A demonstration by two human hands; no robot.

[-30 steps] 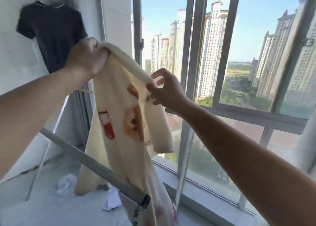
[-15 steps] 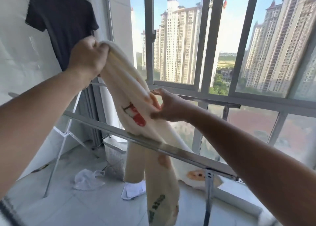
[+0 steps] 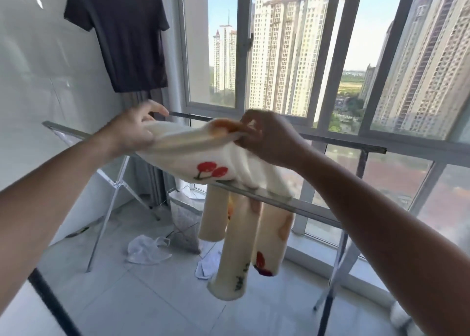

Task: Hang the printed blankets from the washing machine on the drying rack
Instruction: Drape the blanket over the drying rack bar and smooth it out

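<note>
One blanket half-draped over rack; left hand, right hand both grip top edge; spreading remains.

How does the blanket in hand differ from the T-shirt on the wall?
The blanket is cream with fruit prints; the T-shirt is plain and dark. The blanket lies bunched over a rack bar, both hands holding it; the T-shirt hangs flat and untouched. Both are hung fabric.

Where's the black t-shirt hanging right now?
In the head view the black t-shirt hangs at upper left against the white wall, beside the window frame and above the left hand.
</note>
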